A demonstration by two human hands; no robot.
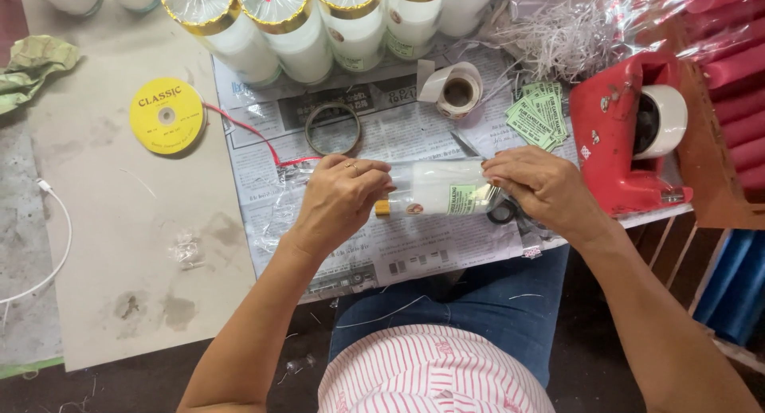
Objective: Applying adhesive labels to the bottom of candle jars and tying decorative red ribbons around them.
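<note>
Both hands gripped a white candle lying sideways over the newspaper: the left hand closed on its gold end, the right hand on the wrapped end. At two o'clock sat a red tape dispenser; at twelve, wrapped candles.

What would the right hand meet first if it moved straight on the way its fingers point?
The right hand points left along the white candle it holds; straight on, it would probably meet the left hand at the other end.
</note>
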